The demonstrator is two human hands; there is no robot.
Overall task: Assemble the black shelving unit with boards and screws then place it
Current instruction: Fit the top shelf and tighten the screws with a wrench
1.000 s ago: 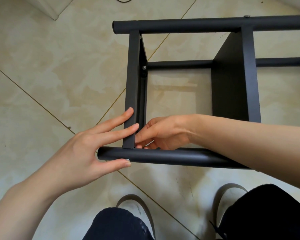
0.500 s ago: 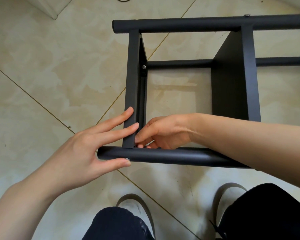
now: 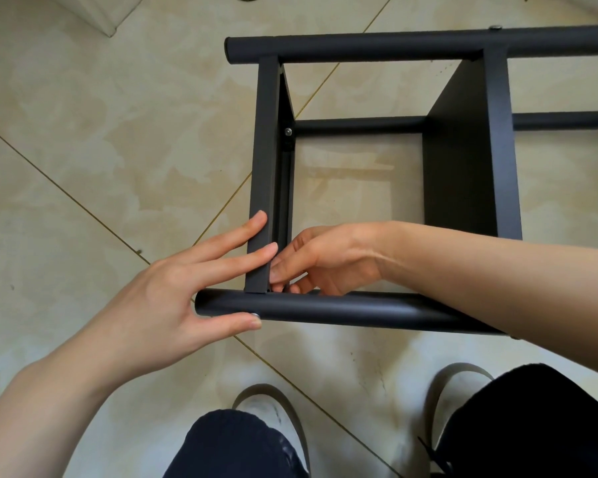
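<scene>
Shelving unit [image 3: 377, 305], black, lies on its side on the tiled floor [image 3: 83, 150], just ahead of the person's white shoes [image 3: 273, 412] and dark trouser legs [image 3: 235, 446]. The left hand [image 3: 173, 291] is spread, its fingers straight: two fingertips press the edge of the left board [image 3: 265, 139] near its lower end, and the thumb rests along the underside of the near tube [image 3: 342, 309]. The right hand [image 3: 325, 260] reaches in from the right, inside the frame, with its fingers curled at the corner where that board meets the near tube. What it pinches there is too hidden to tell.

A screw head [image 3: 288, 132] shows higher up on the inner face of the left board, beside the lower cross tube [image 3: 359, 125]. A second board [image 3: 470, 150] stands to the right, leaving an open square between the two. The far tube [image 3: 394, 47] closes the frame's top.

Beige marbled tiles with thin gold seams stretch away to the left. A white corner [image 3: 107, 15] stands at upper left.
</scene>
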